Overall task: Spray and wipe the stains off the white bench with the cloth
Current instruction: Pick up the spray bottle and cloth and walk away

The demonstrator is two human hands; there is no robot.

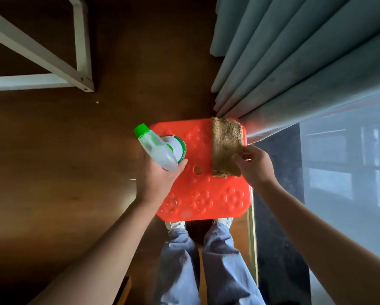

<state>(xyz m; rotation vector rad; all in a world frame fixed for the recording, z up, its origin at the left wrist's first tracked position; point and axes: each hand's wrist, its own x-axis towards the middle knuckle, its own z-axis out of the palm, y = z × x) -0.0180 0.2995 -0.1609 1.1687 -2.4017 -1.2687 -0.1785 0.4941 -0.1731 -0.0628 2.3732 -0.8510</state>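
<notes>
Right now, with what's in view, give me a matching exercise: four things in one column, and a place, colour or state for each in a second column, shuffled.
Column one:
1. spray bottle
2. cloth
3. stool
4. curtain

Column two:
A. hangs in grey-blue folds at the far right
B. red, with embossed flowers on top
C. gripped by the left hand
D. lies on the stool, pinched by the right hand

Pairs: 1-C, 2-D, 3-B, 4-A

Red flower-embossed stool (pixel 198 194), tan cloth (pixel 226 144), green-capped clear bottle (pixel 156 148).
</notes>
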